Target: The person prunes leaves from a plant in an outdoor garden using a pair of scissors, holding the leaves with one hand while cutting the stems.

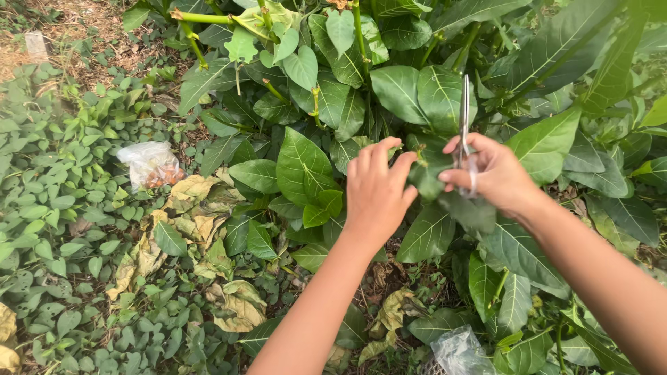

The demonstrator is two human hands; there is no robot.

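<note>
Left hand [375, 191] reaching into the broad-leaved plant [399, 90], fingers pinched narrow on a dark green leaf [427, 170] near its stalk end. Right hand [490, 173] just beside, wrapped around the handles of slim scissors [464, 114], blades pointing straight up, long axis upright, apparently shut, though too thin to tell for certain. Pinched leaf between both hands, closer to the left fingers, lying left of the blades. Low creeping groundcover [62, 208] to the left, with a crumpled plastic bag [149, 165] and yellowed fallen leaves [201, 222]; another clear bag [458, 351] at bottom edge.
</note>
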